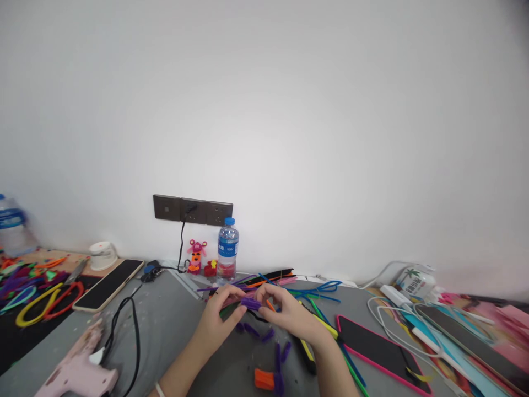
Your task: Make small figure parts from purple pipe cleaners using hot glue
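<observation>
A: State of grip?
B: Left hand [213,325] and right hand [293,320] pinch the purple piece [250,304] between them, over the table [225,364].
A: Recommended handling?
B: Support opposite ends; light, even pressure should avoid flattening it.

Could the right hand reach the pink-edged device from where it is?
Probably yes: the pink-edged device lies near the right forearm, with nothing tall between. But the right hand holds a purple piece, so it may need to let go first.
</observation>
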Demonstrator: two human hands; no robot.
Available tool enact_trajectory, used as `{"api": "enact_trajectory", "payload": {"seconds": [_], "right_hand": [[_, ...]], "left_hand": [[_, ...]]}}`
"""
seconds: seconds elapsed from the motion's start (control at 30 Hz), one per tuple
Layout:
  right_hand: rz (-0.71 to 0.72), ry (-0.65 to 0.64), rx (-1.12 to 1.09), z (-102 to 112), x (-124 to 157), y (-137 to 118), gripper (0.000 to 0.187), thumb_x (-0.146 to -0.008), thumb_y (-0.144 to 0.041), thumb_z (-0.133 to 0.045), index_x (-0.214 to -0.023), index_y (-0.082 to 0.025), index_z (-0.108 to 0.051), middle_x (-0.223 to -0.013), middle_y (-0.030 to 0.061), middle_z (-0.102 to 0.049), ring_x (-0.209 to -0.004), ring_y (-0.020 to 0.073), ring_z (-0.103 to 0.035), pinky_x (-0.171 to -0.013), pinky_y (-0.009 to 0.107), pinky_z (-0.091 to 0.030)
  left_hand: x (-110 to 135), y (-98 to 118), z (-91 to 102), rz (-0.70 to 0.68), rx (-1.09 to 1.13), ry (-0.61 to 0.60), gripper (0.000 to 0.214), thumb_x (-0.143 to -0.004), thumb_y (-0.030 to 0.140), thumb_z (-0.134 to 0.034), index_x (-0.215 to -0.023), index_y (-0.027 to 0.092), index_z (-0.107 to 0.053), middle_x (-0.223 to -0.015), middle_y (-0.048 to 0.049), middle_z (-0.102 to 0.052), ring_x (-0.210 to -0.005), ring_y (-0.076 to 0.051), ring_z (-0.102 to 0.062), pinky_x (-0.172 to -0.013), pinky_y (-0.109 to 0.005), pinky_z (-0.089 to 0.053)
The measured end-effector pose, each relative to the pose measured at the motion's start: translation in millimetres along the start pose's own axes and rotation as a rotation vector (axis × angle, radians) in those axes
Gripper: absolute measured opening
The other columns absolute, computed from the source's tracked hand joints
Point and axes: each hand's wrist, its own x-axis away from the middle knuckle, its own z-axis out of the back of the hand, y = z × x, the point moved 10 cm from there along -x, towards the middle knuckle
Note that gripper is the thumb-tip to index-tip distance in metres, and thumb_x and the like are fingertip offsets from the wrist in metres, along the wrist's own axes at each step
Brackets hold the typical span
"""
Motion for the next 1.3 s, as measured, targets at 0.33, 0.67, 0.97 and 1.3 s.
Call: {"api": "enact_trajectory", "payload": {"seconds": [0.33,0.67,0.97,1.3], "right_hand": [[0.055,0.037,0.018,4.2,0.2,-8.9,0.015,-0.075,-0.009,-0.055,-0.084,-0.02,-0.056,-0.087,0.0004,-0.059,-0.088,0.0184,-0.054,-0.08,0.028,-0.039],[0.109,0.098,0.022,11.2,0.6,-21.3,0.011,-0.077,-0.011,-0.058,-0.085,-0.019,-0.058,-0.088,0.002,-0.059,-0.086,0.0184,-0.055,-0.079,0.029,-0.042],[0.125,0.092,0.022,11.2,-0.5,-21.6,0.011,-0.078,-0.012,-0.058,-0.087,-0.019,-0.059,-0.091,0.0031,-0.06,-0.088,0.0191,-0.056,-0.081,0.03,-0.042],[0.089,0.095,0.04,13.9,0.8,-25.0,0.008,-0.077,-0.015,-0.059,-0.085,-0.019,-0.061,-0.091,0.004,-0.062,-0.087,0.02,-0.057,-0.08,0.03,-0.042]], "left_hand": [[-0.8,-2.1,5.0,-0.002,-0.002,0.019,0.014,-0.078,0.022,-0.067,-0.091,0.02,-0.066,-0.088,-0.0033,-0.067,-0.084,-0.02,-0.063,-0.076,-0.028,-0.049],[-1.4,2.4,9.1,-0.046,-0.02,0.061,0.009,-0.075,0.016,-0.069,-0.083,0.019,-0.068,-0.084,-0.0035,-0.068,-0.081,-0.02,-0.064,-0.075,-0.028,-0.05],[-1.3,6.9,8.8,-0.084,-0.084,0.059,0.005,-0.076,0.018,-0.069,-0.08,0.02,-0.066,-0.08,-0.0027,-0.068,-0.079,-0.019,-0.062,-0.073,-0.028,-0.049],[1.5,16.3,0.7,-0.184,-0.08,-0.02,0.007,-0.083,0.018,-0.063,-0.089,0.02,-0.066,-0.086,-0.0051,-0.068,-0.083,-0.019,-0.062,-0.075,-0.029,-0.048]]}}
